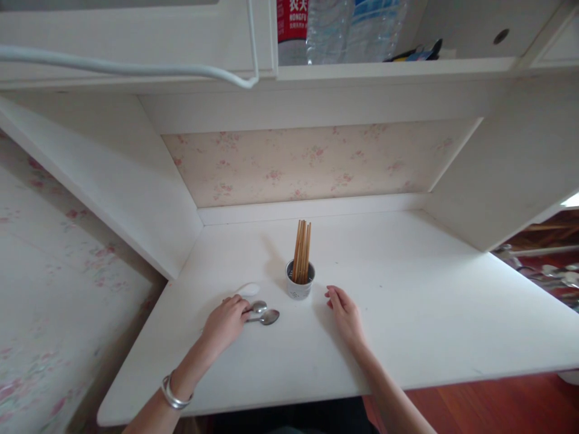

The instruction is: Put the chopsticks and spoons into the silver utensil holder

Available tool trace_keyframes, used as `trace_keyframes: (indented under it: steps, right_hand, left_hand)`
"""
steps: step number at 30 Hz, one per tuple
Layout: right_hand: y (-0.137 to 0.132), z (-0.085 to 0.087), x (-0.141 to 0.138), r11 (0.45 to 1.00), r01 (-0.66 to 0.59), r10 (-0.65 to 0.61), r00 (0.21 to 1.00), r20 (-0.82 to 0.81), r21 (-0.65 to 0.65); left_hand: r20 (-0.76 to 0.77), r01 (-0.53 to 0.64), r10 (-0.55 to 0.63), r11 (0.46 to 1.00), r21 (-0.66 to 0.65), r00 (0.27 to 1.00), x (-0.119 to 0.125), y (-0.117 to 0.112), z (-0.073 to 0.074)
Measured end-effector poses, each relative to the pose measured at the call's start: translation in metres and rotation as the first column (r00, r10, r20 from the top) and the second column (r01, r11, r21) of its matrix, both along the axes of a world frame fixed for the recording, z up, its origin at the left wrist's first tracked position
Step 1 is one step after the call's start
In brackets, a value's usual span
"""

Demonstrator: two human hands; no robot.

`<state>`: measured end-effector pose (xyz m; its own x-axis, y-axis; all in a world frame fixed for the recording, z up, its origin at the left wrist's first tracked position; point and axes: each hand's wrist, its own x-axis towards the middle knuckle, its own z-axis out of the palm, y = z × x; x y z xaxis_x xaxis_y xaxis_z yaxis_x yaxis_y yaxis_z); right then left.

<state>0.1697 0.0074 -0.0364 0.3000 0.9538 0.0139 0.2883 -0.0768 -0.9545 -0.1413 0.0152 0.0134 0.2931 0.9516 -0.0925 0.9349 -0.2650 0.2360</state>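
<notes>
My left hand [227, 318] is at the left of the white desk, its fingers closed around the handle end of a metal spoon [259, 306]. Just below lies a second metal spoon [270, 317], its handle partly hidden by that hand. A white spoon [248, 289] rests behind my fingers. At the middle stands a white cup-shaped utensil holder [299, 292] with small holes in its side. Several wooden chopsticks [301, 253] stand upright in it. To the holder's right, my right hand [344, 312] rests on the desk with fingers curled and nothing visible in them.
The white desk [407, 301] has side panels left and right and a floral back panel [289, 163]. Overhead, a shelf holds plastic bottles [330, 30]. A white cable [136, 66] hangs across the upper left. Reddish floor [488, 401] shows at lower right.
</notes>
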Motion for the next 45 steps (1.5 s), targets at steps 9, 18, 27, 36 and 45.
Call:
trace_keyframes:
  steps: [9,18,27,36,45]
  right_hand:
    - [0.0,0.0,0.002,1.0,-0.01,0.009,0.999,0.052,0.019]
    - [0.0,0.0,0.004,0.999,-0.024,0.023,0.998,0.062,0.022]
    - [0.0,0.003,0.004,0.998,-0.055,0.053,0.996,0.072,0.025]
    - [0.002,-0.003,0.004,0.998,-0.045,0.042,0.996,0.078,0.034]
    - [0.002,-0.001,0.004,0.998,-0.047,0.043,0.996,0.081,0.041]
  left_hand:
    - [-0.048,-0.018,0.026,0.988,0.156,0.999,0.013,0.003,0.003]
    - [0.371,-0.262,0.104,0.874,0.408,0.923,0.038,0.005,0.063]
    - [0.95,-0.339,0.098,0.941,0.009,0.297,0.091,0.05,0.124]
    - [0.935,-0.276,0.225,0.95,-0.148,0.273,0.125,0.076,0.077]
    - [0.826,-0.33,0.263,0.939,-0.1,0.499,0.123,0.072,0.042]
